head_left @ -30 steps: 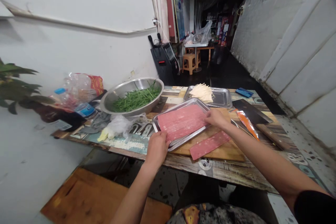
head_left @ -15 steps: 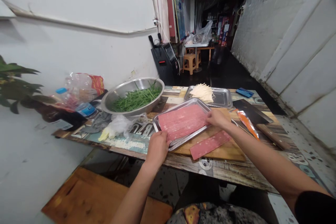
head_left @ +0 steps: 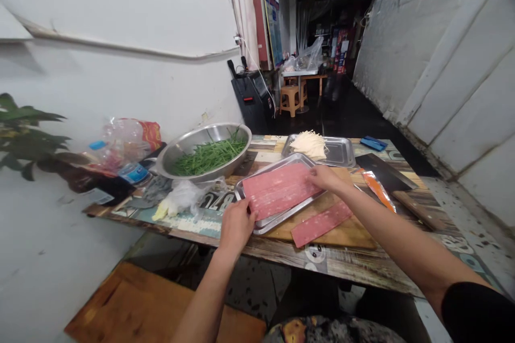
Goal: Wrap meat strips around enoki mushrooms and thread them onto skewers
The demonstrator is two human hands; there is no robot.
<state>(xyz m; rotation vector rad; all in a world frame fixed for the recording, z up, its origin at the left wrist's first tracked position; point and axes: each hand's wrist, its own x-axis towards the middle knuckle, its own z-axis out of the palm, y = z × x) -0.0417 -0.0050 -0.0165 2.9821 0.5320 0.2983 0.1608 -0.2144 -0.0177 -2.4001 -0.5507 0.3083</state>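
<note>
A metal tray [head_left: 270,224] rests partly over the wooden cutting board [head_left: 354,235], tilted towards me at its near left corner. In it lie wide, flat slices of pink meat flecked with white [head_left: 277,187]. My left hand [head_left: 237,225] is closed at the tray's left rim, its fingertips beside the meat's left end. At the other end, my right hand [head_left: 326,178] has its fingers closed on the meat's right edge; the fingertips are partly hidden. A separate narrow strip of the same meat [head_left: 319,223] lies on the board in front of the tray.
A steel bowl [head_left: 161,169] of cut green stalks stands behind left, near plastic bags [head_left: 185,195] and bottles. Behind the board is a second tray [head_left: 341,153] with enoki mushrooms [head_left: 309,144]. To the right lie a cleaver [head_left: 386,171], an orange packet [head_left: 378,188] and a blue item [head_left: 374,143].
My right hand has shifted slightly left, further over the meat's edge. My left hand has slid a little left along the tray's rim. The view has tipped up slightly.
</note>
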